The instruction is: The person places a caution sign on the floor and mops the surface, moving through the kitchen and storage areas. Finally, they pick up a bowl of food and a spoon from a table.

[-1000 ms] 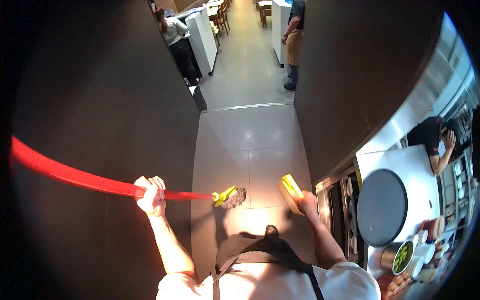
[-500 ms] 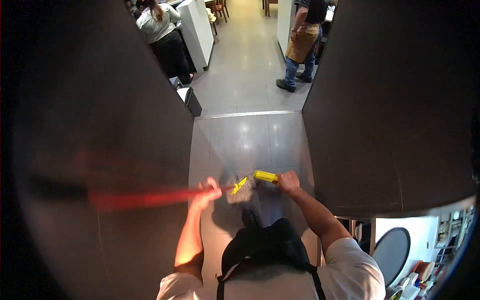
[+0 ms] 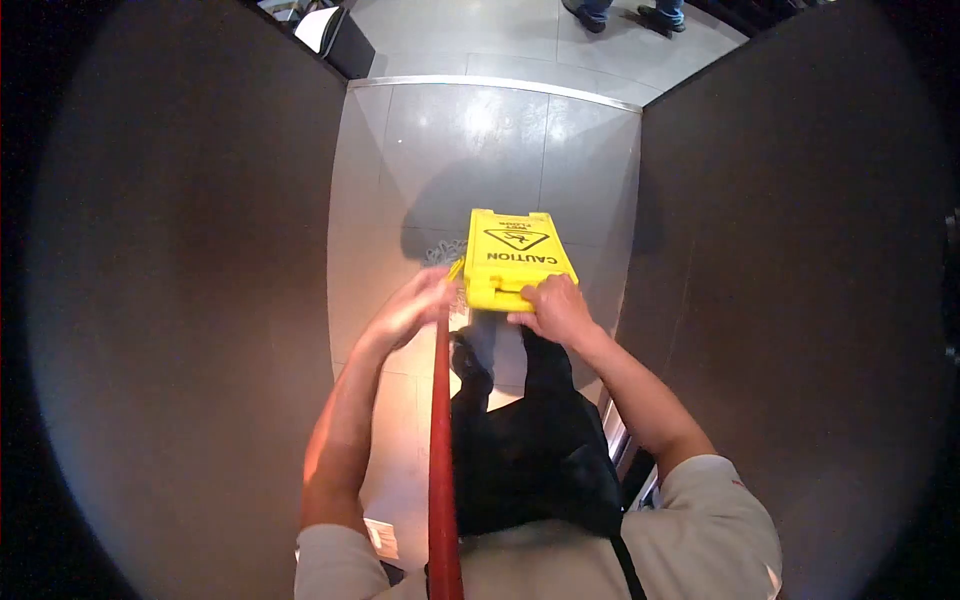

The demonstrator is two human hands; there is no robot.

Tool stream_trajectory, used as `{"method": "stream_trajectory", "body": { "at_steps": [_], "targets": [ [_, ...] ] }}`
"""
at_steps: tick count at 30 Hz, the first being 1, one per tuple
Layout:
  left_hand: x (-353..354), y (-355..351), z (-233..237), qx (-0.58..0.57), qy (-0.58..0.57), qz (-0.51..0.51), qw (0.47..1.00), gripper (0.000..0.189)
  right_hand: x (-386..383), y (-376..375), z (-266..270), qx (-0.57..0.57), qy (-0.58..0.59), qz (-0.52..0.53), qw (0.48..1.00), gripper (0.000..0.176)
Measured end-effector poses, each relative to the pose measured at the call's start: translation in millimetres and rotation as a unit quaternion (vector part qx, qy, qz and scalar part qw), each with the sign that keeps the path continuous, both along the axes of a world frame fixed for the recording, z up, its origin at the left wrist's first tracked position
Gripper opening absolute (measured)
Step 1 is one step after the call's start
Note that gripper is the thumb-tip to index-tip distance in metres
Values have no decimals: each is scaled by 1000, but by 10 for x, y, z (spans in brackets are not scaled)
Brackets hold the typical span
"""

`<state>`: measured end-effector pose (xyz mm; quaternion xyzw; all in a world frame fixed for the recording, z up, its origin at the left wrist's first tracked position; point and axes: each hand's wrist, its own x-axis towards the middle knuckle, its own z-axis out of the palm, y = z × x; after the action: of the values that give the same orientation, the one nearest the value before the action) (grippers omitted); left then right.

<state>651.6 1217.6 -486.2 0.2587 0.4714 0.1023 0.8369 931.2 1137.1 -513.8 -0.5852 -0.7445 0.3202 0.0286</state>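
Note:
My right hand [image 3: 557, 308] is closed around the handle end of a yellow wet-floor sign [image 3: 516, 245]. The sign is folded and its "CAUTION" lettering reads upside down from here. Slightly blurred, my left hand [image 3: 415, 305] is closed on a mop [image 3: 441, 440] near its yellow clamp. The mop's red handle runs back toward my body, along my left side. Its grey strands [image 3: 446, 252] show beyond my left fingers, partly hidden by the hand and the sign.
Dark walls [image 3: 190, 300] close in the passage on both sides. A metal threshold strip [image 3: 490, 88] crosses the grey tiled floor [image 3: 480, 140] ahead. Past it stand a dark bin [image 3: 345, 42] at left and a person's shoes [image 3: 660, 18] at right.
The view has tilted down. The mop handle has swung from pointing left to pointing back toward me. The sign has turned its printed face into view, between my hands.

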Motion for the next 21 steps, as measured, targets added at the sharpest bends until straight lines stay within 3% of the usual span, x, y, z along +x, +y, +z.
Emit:
{"method": "stream_trajectory", "body": {
  "at_steps": [2, 4, 6, 8, 10, 12, 14, 15, 16, 17, 18, 21],
  "targets": [
    [437, 320, -228, -51, 99, -91, 990, 63, 92, 52, 166, 6, 29, 16, 999, 47],
    [812, 494, -428, -117, 99, -31, 988, 54, 205, 262, 303, 47, 46, 27, 997, 49],
    [783, 395, -582, -49, 134, -39, 989, 46, 147, 320, 381, 46, 39, 20, 998, 52],
    [599, 229, -761, -71, 166, -43, 983, 42, -18, 229, 347, 24, 30, 13, 999, 53],
    [543, 193, -708, -182, 195, -42, 963, 40, -150, 98, 134, 67, 53, 11, 996, 55],
    [593, 55, -646, -167, 155, 51, 972, 36, -150, 120, 152, 90, 84, 21, 992, 54],
    [493, -4, -964, -159, 93, 148, 972, 34, -66, 159, 24, 137, 67, -124, 981, 57],
    [472, -4, -1007, -141, 118, 122, 975, 36, 17, 164, -43, 154, 58, -197, 966, 59],
    [483, -34, -972, -130, 105, 134, 977, 36, 138, 180, -270, 39, 65, -310, 948, 60],
    [503, -41, -915, -118, 90, 143, 978, 36, 272, 212, -631, -75, 69, -417, 903, 62],
    [546, -31, -866, -104, 72, 152, 980, 37, 329, 325, -629, -184, 69, -513, 836, 64],
    [413, -7, -926, -121, -23, 185, 975, 42, 268, 494, -592, -425, 280, -495, 704, 61]
  ]
}}
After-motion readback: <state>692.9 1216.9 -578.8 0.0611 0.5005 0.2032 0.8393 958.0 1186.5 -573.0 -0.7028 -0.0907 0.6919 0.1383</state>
